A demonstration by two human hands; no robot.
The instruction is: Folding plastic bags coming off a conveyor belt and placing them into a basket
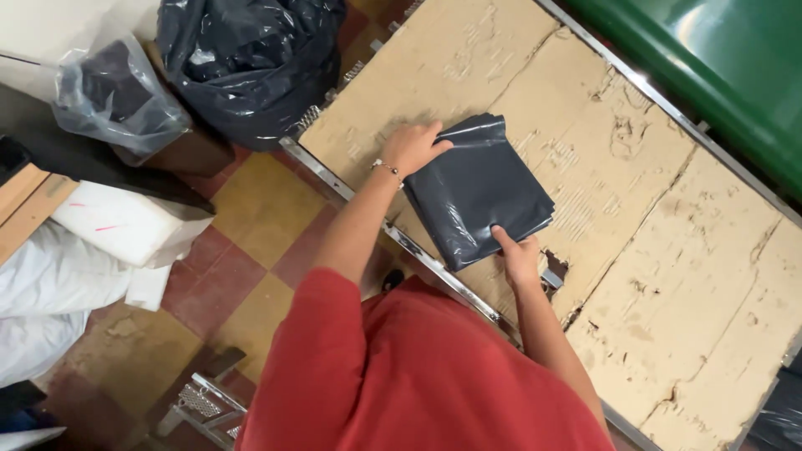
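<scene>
We take the folded dark plastic sheet [478,190] as our landmark: it lies flat on the worn cardboard tabletop [685,276], close to the metal table edge [418,250] that runs just below and left of it. Its long axis slants from upper left to lower right, roughly along that edge. Our left hand [411,146] rests at the sheet's upper-left corner, fingers flat and spread on top of it, pressing rather than gripping. Our right hand [518,255] sits at the sheet's lower corner, fingers narrowed on the folded edge in what looks like a pinch, though we cannot tell how much of the stack it holds. Both hands touch the sheet, one at each end of its near side, so neither is nearer. Beyond the sheet, up and to the right, the cardboard is bare and gives open room; a torn hole [555,267] lies just right of the right hand. Left of the sheet, off the table, stands a full black rubbish bag [251,67]
</scene>
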